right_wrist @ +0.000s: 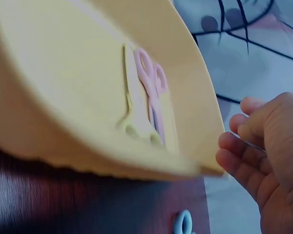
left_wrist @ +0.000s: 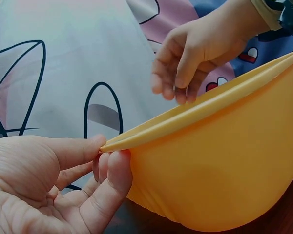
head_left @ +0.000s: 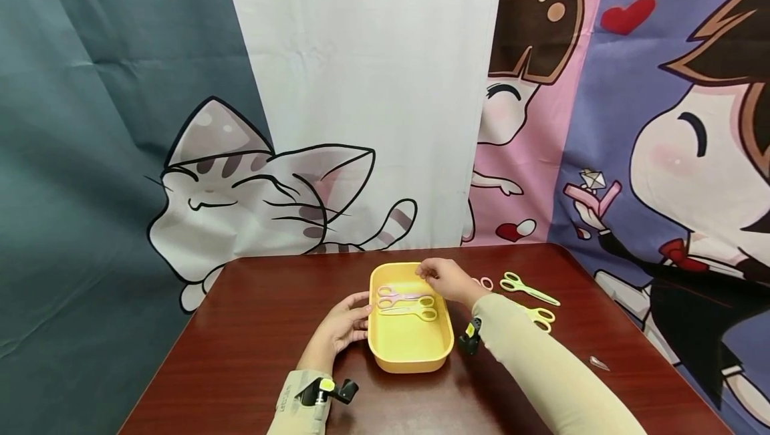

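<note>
A yellow plastic tray [head_left: 410,348] stands on the table, with pink scissors [head_left: 390,297] and yellow scissors [head_left: 424,309] lying side by side inside it. At the tray's left side my left hand [head_left: 343,325] pinches the rim, its thumb and fingertips meeting there in the left wrist view. My right hand [head_left: 448,281] hovers at the far right corner of the tray, fingers loosely bent with nothing in them. In the right wrist view the fingertips [right_wrist: 227,158] are right at the rim, and both scissors [right_wrist: 154,105] show beyond the near wall.
Right of the tray lie green scissors [head_left: 529,288], another yellow pair of scissors [head_left: 541,317] partly behind the right sleeve, and a pink scissors handle [head_left: 484,282]. A small clear piece [head_left: 598,363] is near the right edge of the dark red table [head_left: 240,355]. A printed curtain [head_left: 361,87] hangs behind.
</note>
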`<state>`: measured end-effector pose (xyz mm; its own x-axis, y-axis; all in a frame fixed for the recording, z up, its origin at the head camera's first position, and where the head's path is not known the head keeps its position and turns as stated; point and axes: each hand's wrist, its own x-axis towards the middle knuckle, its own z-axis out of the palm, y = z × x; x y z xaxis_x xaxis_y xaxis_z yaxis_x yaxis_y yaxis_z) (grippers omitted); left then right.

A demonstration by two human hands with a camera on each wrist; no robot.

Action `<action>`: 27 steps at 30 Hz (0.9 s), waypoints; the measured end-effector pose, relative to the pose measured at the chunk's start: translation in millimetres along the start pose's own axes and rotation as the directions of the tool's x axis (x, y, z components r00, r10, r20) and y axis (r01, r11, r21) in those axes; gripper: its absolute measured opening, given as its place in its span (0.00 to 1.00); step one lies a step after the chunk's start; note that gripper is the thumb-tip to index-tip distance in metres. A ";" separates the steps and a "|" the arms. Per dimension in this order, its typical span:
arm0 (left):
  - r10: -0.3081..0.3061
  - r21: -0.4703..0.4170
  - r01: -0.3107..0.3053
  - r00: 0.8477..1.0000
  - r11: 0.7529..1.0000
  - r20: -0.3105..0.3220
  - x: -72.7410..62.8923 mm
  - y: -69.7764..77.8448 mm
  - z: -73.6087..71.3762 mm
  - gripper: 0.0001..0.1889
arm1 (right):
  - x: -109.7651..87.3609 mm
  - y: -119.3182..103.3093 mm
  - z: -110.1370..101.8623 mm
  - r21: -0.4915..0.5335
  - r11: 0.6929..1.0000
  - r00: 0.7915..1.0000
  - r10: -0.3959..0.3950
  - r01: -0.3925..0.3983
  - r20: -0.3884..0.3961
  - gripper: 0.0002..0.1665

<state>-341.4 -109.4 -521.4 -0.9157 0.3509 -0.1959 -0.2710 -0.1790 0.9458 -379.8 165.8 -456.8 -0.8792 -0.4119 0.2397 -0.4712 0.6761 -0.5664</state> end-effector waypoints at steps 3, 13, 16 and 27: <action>-0.002 -0.001 0.002 1.000 1.000 0.002 -0.6 0.7 0.5 0.27 | 3.7 -8.0 6.3 -0.046 0.999 0.997 -0.019 0.022 0.071 0.21; 0.003 -0.001 -0.003 1.000 1.000 0.008 -1.3 2.7 3.5 0.26 | 5.6 -29.4 18.9 -0.383 0.919 0.918 0.068 0.095 0.390 0.32; 0.001 0.002 -0.001 1.000 1.000 0.008 -2.3 3.2 4.4 0.25 | 4.4 -30.3 21.8 -0.413 0.907 0.905 0.105 0.083 0.413 0.32; 0.000 0.003 0.000 1.000 1.000 -0.004 -2.2 2.4 0.4 0.25 | 5.0 -31.8 24.6 -0.411 0.910 0.899 0.133 0.056 0.417 0.31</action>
<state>-339.9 -110.3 -518.6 -0.9167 0.3475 -0.1971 -0.2704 -0.1766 0.9464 -367.5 127.2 -457.0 -0.8235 -0.5352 -0.1883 -0.5073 0.8432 -0.1779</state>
